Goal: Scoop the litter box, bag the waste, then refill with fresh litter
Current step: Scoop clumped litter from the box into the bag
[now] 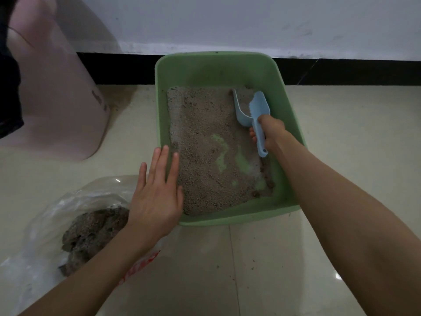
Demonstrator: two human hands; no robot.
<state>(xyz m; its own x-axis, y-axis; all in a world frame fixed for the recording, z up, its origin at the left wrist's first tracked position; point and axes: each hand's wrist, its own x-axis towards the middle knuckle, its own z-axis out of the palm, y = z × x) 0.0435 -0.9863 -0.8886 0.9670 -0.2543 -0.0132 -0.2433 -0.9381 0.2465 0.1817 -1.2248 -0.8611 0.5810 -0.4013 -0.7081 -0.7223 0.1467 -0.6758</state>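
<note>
A green litter box [218, 67] stands on the tiled floor against the wall, holding a thin layer of grey-brown litter [205, 137] with bare green patches near its middle. My right hand [271, 131] grips the handle of a light blue scoop [250, 110], whose blade rests in the litter at the far right corner. My left hand [157, 192] lies flat with fingers spread over the box's near left rim. A clear plastic bag [45, 224] lies on the floor at the lower left with a dark clump of scooped waste [91, 231] inside.
A pale pink bin [59, 92] stands at the upper left, close to the box. A black baseboard [341, 71] runs along the white wall behind. Beige floor tiles [250, 270] stretch in front and to the right of the box.
</note>
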